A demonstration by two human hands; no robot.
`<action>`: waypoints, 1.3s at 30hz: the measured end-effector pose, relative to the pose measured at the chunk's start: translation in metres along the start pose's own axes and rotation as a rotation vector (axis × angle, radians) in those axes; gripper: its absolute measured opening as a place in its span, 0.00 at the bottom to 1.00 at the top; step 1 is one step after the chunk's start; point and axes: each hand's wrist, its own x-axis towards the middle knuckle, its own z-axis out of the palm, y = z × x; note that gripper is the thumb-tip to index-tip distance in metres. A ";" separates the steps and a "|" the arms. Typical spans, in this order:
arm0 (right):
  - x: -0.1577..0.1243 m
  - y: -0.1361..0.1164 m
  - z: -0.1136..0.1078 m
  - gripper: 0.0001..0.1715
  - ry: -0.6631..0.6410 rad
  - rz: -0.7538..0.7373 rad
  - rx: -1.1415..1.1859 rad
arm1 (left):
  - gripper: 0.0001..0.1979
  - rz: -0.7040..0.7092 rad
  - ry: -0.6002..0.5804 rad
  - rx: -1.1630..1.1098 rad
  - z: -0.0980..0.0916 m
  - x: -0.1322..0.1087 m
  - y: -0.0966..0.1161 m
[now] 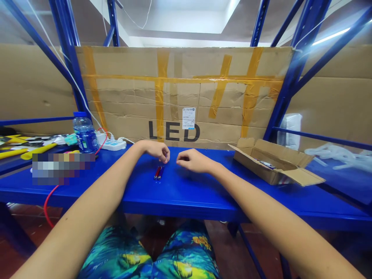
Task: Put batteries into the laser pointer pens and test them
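Two thin pens or markers (158,172), one red and one dark, lie side by side on the blue shelf table (186,193). My left hand (157,150) hovers just above their far ends with its fingers curled into a pinch; whatever it holds is too small to make out. My right hand (194,160) rests on the table a little to the right of the pens, fingers curled inward in a loose fist, with nothing visible in it.
An open cardboard box (276,164) with dark items inside sits at the right. A water bottle (85,135), a white power strip (114,145) and yellow tools (37,151) stand at the left. A taped cardboard sheet marked LED (180,93) walls the back.
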 end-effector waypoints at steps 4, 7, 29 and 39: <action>0.008 -0.027 0.024 0.14 -0.060 -0.190 -0.022 | 0.13 -0.066 -0.070 0.020 0.002 -0.008 0.000; 0.013 -0.029 0.033 0.14 -0.099 -0.236 -0.027 | 0.13 -0.075 -0.075 0.034 0.004 -0.003 -0.001; -0.031 0.039 -0.065 0.09 -0.335 0.369 0.002 | 0.10 0.187 0.420 0.191 0.051 0.041 0.049; -0.025 0.045 -0.052 0.09 -0.249 0.309 0.060 | 0.10 0.146 0.366 0.267 0.058 0.047 0.054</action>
